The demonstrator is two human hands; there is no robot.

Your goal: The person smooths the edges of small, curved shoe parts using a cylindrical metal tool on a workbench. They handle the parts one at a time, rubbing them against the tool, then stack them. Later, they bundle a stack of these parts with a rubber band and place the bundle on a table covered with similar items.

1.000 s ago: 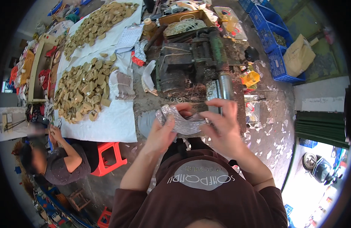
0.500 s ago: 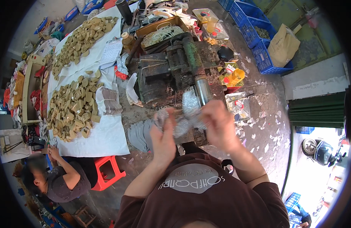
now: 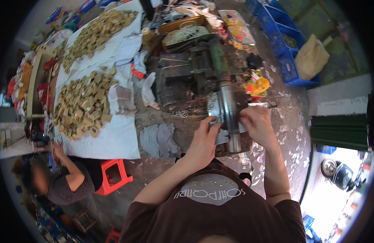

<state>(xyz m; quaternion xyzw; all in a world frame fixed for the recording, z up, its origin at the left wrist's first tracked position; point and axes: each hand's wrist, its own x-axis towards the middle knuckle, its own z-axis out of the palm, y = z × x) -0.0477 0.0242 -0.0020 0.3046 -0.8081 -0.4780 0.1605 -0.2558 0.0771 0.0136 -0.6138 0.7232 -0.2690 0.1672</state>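
Note:
A shiny metal cylinder (image 3: pixel 230 117) sticks out toward me from an old dark-green machine (image 3: pixel 217 60). Silvery, glittery sheet material (image 3: pixel 214 106) lies along the cylinder's left side, and a pale edge of it shows lower down. My left hand (image 3: pixel 203 139) pinches this sheet close by the cylinder's left side, thumb and fingers nearly together. On the other side, my right hand (image 3: pixel 256 123) has its fingers closed on a small pale edge beside the metal. Whether both edges belong to one piece is hidden behind the cylinder.
Left of the machine lie stacked grey cut pieces (image 3: pixel 158 139) and another pale stack (image 3: pixel 121 99). Many small olive-beige blocks (image 3: pixel 81 103) are heaped on a white sheet (image 3: pixel 114 143). A co-worker (image 3: pixel 63 178) sits by a red stool (image 3: pixel 115 177). Blue crates (image 3: pixel 290 67) stand at right.
Both hands have moved from in front of the cylinder's end to its two sides. The silvery material they held apart from it is now against the cylinder. The view has shifted slightly.

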